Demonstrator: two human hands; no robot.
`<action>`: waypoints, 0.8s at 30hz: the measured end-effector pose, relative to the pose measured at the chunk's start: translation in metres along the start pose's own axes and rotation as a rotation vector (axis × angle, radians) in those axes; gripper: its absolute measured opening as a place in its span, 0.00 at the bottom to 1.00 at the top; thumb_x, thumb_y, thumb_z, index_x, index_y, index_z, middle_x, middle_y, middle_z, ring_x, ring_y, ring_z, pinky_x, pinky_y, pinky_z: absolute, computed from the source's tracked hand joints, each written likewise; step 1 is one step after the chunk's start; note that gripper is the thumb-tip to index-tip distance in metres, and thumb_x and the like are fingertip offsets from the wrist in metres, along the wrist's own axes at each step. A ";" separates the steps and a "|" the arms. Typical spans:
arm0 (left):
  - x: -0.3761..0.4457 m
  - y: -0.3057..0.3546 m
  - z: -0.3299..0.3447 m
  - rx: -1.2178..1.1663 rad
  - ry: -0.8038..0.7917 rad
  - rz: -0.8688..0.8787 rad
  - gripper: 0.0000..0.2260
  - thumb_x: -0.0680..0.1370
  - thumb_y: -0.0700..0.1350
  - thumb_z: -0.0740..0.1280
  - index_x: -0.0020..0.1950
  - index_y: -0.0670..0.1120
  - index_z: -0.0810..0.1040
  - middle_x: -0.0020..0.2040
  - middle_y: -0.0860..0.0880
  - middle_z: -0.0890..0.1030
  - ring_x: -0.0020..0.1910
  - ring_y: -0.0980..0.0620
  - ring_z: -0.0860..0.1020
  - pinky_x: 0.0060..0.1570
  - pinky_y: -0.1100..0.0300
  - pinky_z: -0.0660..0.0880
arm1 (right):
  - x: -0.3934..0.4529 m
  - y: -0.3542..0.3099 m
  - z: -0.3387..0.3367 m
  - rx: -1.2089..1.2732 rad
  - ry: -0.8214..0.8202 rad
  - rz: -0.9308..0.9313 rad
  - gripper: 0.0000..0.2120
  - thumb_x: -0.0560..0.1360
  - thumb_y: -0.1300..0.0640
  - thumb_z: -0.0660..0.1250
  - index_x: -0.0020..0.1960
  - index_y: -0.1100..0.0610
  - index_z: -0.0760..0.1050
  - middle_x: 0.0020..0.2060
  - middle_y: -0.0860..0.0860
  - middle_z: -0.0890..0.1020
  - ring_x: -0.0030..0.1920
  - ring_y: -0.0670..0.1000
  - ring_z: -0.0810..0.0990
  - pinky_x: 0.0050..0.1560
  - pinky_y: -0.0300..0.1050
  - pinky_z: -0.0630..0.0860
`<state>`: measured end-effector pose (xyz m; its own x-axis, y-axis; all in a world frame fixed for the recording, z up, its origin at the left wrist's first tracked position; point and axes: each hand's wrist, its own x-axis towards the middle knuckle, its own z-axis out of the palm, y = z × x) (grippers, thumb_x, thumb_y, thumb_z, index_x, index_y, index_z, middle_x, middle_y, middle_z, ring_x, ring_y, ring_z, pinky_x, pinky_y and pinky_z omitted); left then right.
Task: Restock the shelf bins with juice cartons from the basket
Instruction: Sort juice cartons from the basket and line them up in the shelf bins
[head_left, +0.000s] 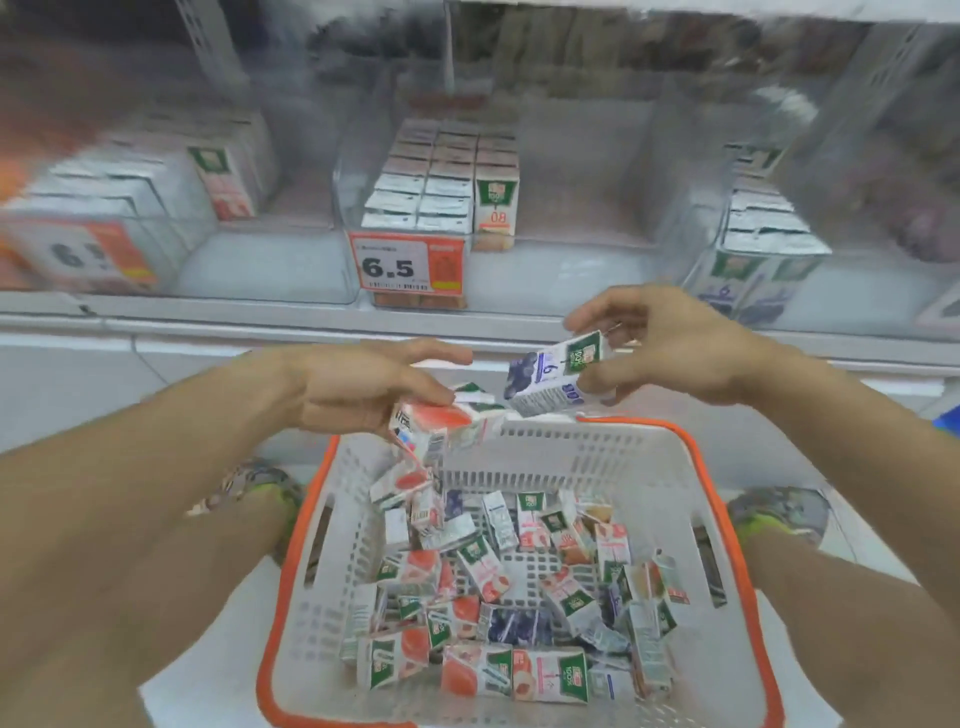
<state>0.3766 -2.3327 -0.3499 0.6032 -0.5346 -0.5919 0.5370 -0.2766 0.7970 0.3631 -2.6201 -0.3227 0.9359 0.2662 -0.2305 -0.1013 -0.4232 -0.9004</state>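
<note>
Right hand (670, 345) around tilted carton (553, 376)

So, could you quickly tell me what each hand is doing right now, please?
Left hand: holding red juice cartons above the basket.
Right hand: holding a purple juice carton.
</note>
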 end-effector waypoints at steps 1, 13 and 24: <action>-0.007 0.014 0.001 0.019 0.023 0.037 0.22 0.77 0.35 0.67 0.67 0.55 0.75 0.55 0.34 0.79 0.52 0.45 0.78 0.46 0.54 0.77 | -0.004 -0.004 -0.003 0.073 -0.002 -0.045 0.21 0.64 0.77 0.75 0.54 0.62 0.79 0.48 0.57 0.81 0.42 0.55 0.80 0.37 0.48 0.83; -0.006 0.042 0.027 -0.028 -0.091 0.244 0.21 0.74 0.47 0.70 0.67 0.56 0.76 0.65 0.44 0.79 0.67 0.36 0.72 0.70 0.37 0.61 | 0.003 -0.025 -0.015 0.268 0.042 -0.406 0.28 0.59 0.70 0.80 0.56 0.57 0.79 0.56 0.53 0.84 0.61 0.52 0.79 0.58 0.45 0.78; 0.023 0.053 0.060 -0.068 -0.037 0.352 0.22 0.75 0.50 0.70 0.68 0.56 0.73 0.64 0.43 0.80 0.67 0.31 0.72 0.63 0.34 0.64 | -0.011 -0.018 -0.025 0.379 0.204 -0.186 0.27 0.63 0.63 0.76 0.61 0.62 0.76 0.50 0.60 0.85 0.46 0.55 0.84 0.46 0.46 0.83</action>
<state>0.3838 -2.4075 -0.3146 0.7370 -0.6165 -0.2771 0.3388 -0.0177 0.9407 0.3633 -2.6367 -0.2953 0.9932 0.1164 -0.0091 -0.0059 -0.0277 -0.9996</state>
